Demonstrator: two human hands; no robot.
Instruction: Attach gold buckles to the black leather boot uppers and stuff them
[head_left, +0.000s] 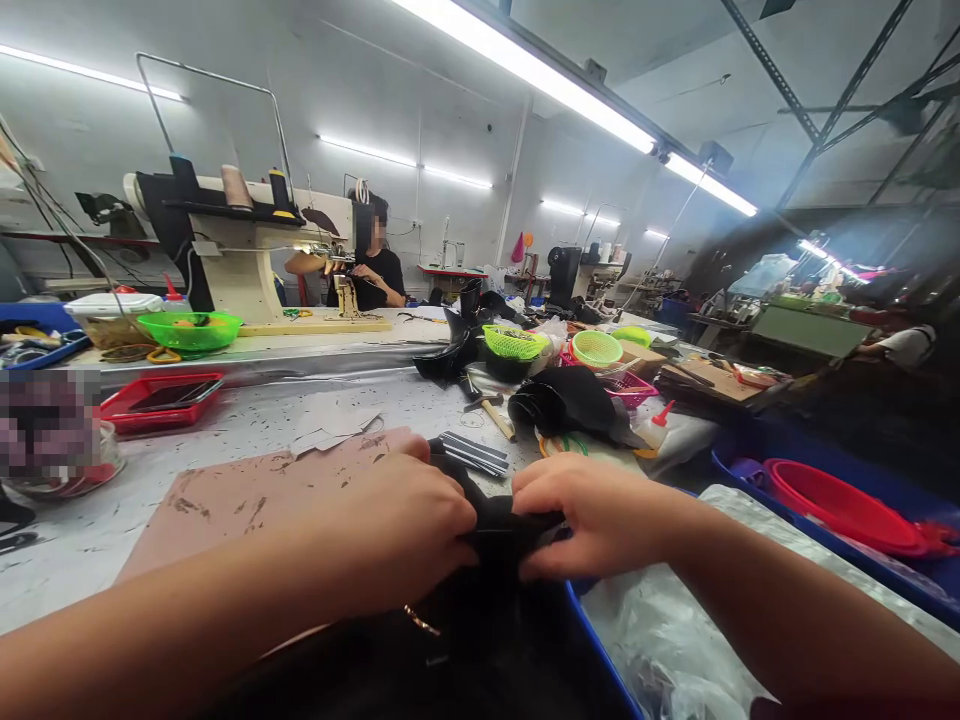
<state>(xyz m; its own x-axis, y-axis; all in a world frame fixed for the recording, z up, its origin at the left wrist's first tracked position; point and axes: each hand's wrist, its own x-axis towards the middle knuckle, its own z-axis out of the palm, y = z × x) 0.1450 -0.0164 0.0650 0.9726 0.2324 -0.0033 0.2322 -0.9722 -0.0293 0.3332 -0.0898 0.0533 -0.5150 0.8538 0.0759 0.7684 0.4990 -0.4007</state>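
A soft black piece (499, 515), leather-like, is stretched between my two hands at the near edge of the table. Curled fingers of my left hand (409, 525) grip its left side. On the other side, my right hand (589, 515) pinches it between thumb and fingers. Its lower part merges with dark material below, so its full shape cannot be made out. Under my left wrist hangs a small gold-coloured chain (421, 620). Just beyond my hands lie striped strips (474, 453) and a hammer (495, 415). A pink board (225, 510) lies beyond my left forearm.
Rolled black pieces (574, 400) and a red-tipped bottle (655, 428) lie ahead right. A red tray (161, 402) and green basket (191, 333) stand left, near a sewing machine (232, 265). Clear plastic (660, 630) fills the right side. A person (386, 275) works behind the machine.
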